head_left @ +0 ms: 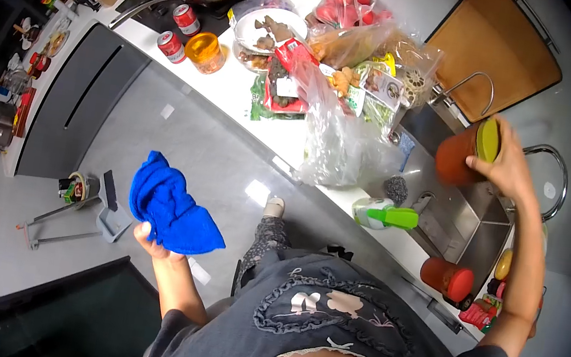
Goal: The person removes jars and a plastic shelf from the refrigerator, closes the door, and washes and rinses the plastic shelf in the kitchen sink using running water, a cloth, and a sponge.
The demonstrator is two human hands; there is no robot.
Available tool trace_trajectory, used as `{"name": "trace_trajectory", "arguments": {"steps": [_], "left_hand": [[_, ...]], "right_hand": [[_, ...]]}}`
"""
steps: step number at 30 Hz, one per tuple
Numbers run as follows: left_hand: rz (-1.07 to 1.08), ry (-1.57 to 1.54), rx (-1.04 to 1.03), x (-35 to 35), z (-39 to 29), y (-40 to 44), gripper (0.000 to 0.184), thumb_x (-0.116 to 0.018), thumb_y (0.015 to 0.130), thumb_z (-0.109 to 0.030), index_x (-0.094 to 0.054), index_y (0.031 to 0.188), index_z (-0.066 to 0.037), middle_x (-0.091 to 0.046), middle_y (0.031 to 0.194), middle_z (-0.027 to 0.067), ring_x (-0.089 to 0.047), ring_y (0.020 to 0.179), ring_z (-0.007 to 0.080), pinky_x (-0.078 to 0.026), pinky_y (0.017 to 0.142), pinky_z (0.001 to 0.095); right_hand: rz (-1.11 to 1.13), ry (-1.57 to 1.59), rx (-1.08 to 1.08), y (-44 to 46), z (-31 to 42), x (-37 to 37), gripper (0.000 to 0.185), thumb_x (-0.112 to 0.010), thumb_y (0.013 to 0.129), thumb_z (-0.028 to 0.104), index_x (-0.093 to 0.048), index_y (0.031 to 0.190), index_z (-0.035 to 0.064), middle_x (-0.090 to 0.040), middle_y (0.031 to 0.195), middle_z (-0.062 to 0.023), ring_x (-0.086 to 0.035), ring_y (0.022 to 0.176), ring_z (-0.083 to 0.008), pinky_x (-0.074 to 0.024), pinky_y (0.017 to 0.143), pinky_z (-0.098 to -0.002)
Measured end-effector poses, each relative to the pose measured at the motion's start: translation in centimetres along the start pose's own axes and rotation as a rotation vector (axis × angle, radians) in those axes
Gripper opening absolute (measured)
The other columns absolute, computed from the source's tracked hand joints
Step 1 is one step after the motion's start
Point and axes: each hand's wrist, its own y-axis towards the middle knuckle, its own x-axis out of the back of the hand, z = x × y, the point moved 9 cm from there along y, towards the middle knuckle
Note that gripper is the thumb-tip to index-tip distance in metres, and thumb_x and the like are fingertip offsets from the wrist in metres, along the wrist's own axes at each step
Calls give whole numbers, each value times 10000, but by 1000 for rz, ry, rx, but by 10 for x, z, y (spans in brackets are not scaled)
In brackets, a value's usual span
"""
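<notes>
The right hand's fingers wrap the lid end of a jar at the sink, right; the left hand's fingers grip a cloth over the floor, left. The step seems to be handling the jar, cloth ready; the next move calls for a steady hold.

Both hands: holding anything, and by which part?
The right hand holds a jar at its lid; the left hand, a cloth by its near edge.

Held jar blocks part of sink; gap between bottle and red-lidded jar.
</notes>
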Motion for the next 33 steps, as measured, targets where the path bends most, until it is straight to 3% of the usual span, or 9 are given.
{"name": "trace_trajectory", "arguments": {"steps": [2,7,9,13,18,23,26,30,33], "left_hand": [[-55,51,3,2,-4,9,731,-612,664,-318,-359,1271,2,-507,1166,118,-538,917,211,-467,772,346],[-28,21,71,47,-27,85,699,-617,663,-293,-383,1251,2,-533,1127,109,-542,894,199,-469,751,336],[-59,12,143,70,-38,117,695,-609,668,-303,-385,1254,-5,-528,1141,111,-541,907,206,-465,767,345],[-130,21,214,113,-66,166,769,-621,624,-319,-363,1277,-6,-498,1202,148,-538,997,285,-435,858,406],[-189,-25,224,167,-94,190,653,-594,660,-325,-437,1210,-11,-555,1062,129,-550,906,262,-453,777,387],[-283,2,189,197,-113,190,562,-573,680,-317,-486,1158,-34,-566,985,105,-540,828,225,-453,703,359],[-421,15,184,218,-119,185,544,-573,680,-313,-493,1137,-30,-563,992,113,-537,843,229,-452,726,355],[-424,-10,204,232,-116,190,554,-574,671,-287,-483,1141,-7,-556,1062,126,-538,911,255,-443,799,370],[-568,31,186,233,-111,194,593,-609,615,-261,-473,1125,9,-564,989,109,-540,896,269,-456,791,386]], "right_hand": [[-30,-1,113,31,28,20,837,-744,577,302,-329,1267,73,-443,1156,-228,-458,1079,-365,-375,913,-394],[-42,31,171,133,104,40,796,-725,599,360,-370,1231,29,-482,1128,-218,-479,1063,-312,-386,883,-357],[54,193,135,178,149,36,748,-721,617,326,-379,1210,24,-521,1000,-123,-497,951,-211,-375,853,-302],[-28,188,59,277,214,17,838,-709,595,464,-392,1218,2,-522,1105,-182,-502,1043,-258,-383,890,-325],[-126,208,-61,406,257,-43,972,-717,520,546,-372,1247,1,-515,1128,-238,-513,1049,-313,-420,878,-359],[-193,161,-171,503,280,-108,985,-722,490,550,-372,1242,17,-453,1197,-242,-460,1107,-349,-403,902,-405],[-166,124,-210,533,287,-142,1022,-719,477,571,-347,1264,34,-420,1229,-246,-434,1124,-377,-396,910,-418],[-88,97,-260,561,287,-190,1015,-722,483,561,-333,1272,55,-404,1239,-236,-422,1119,-400,-390,910,-428],[-37,67,-272,571,289,-214,1001,-720,488,562,-337,1274,75,-401,1240,-231,-425,1116,-397,-393,906,-429]]}}
